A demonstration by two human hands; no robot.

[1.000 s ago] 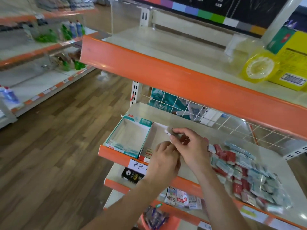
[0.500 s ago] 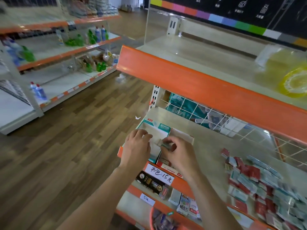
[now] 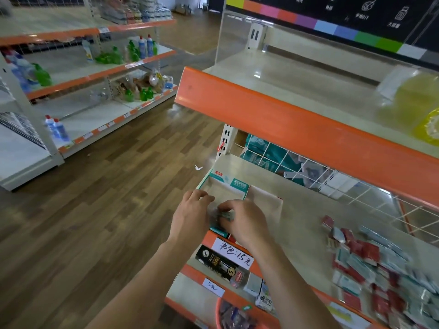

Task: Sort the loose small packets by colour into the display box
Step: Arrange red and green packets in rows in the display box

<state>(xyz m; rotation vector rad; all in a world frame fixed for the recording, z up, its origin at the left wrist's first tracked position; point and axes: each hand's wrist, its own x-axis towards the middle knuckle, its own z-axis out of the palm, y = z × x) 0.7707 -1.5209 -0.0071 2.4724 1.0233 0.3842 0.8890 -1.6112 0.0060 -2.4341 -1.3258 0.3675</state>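
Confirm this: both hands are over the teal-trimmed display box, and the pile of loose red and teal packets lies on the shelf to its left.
Wrong side. In the head view the pile of loose packets lies on the shelf to the right of the display box, not the left. The left hand and right hand are indeed over the box.

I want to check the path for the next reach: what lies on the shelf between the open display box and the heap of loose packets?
In the head view, only bare shelf lies between the display box and the loose packets.
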